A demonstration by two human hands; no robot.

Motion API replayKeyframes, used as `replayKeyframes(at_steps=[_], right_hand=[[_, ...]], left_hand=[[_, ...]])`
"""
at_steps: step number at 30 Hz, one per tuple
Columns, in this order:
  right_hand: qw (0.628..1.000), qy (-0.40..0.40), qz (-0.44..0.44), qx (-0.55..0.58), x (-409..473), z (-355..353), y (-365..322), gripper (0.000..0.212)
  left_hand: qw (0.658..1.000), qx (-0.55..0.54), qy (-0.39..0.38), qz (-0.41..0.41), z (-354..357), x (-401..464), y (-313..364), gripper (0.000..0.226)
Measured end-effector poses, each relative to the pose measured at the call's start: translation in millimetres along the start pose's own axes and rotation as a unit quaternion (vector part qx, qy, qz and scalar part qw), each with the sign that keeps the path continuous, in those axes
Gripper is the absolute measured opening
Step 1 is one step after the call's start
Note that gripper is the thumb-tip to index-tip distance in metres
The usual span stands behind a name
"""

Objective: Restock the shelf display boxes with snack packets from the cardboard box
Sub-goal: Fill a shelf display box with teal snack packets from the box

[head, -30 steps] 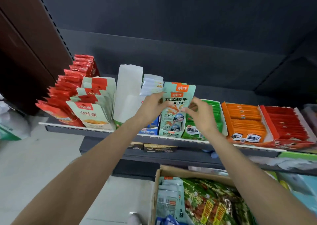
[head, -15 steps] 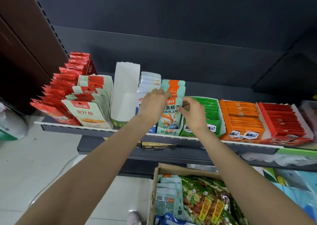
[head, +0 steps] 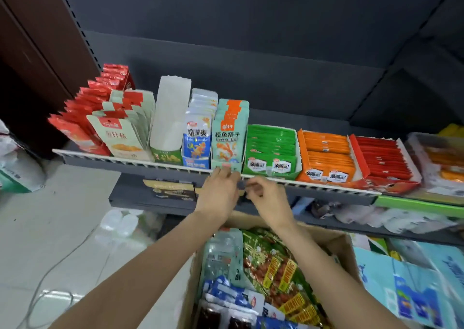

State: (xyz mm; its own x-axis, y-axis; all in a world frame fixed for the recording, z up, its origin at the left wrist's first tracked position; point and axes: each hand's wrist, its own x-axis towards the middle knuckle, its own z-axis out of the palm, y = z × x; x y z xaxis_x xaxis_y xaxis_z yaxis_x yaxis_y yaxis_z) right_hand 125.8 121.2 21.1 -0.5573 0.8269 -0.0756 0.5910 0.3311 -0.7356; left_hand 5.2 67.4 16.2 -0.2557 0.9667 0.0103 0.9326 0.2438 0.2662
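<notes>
Both hands down at the front lip of the grey metal shelf [head: 160, 166], holding nothing.

Left hand [head: 218, 195] with fingers straight, tips touching the bottom front of the teal cardboard display box [head: 226, 165] that stands packed with upright teal-and-orange snack packets [head: 228, 138]. Right hand [head: 266, 198] just beside it, fingers loosely curled on nothing, a bit blurry. Same box squeezed between the blue-and-white packets [head: 197, 138] and the flat green display box [head: 272, 150]. Brown cardboard box [head: 344, 248] down below near the forearms, stuffed with a green-and-gold foil bag [head: 270, 263] and pale teal packets [head: 222, 253].
</notes>
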Motion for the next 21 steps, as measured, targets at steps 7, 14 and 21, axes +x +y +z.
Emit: replayKeyframes(at_steps=[7, 14, 21], right_hand=[[0.991, -0.131, 0.015, -0.026, -71.2, 41.1, 70.6, 0.022], [0.969, -0.184, 0.145, 0.082, -73.5, 92.4, 92.7, 0.040], [0.962, -0.109, 0.220, 0.116, -58.8, 121.4, 88.6, 0.016]], left_hand=[[0.984, -0.143, -0.057, -0.085, 66.2, -85.4, 30.4, 0.031], [0.916, -0.185, -0.226, -0.274, 117.4, -120.1, 10.3, 0.059], [0.910, -0.263, -0.146, -0.285, 118.7, -130.8, 10.9, 0.053]])
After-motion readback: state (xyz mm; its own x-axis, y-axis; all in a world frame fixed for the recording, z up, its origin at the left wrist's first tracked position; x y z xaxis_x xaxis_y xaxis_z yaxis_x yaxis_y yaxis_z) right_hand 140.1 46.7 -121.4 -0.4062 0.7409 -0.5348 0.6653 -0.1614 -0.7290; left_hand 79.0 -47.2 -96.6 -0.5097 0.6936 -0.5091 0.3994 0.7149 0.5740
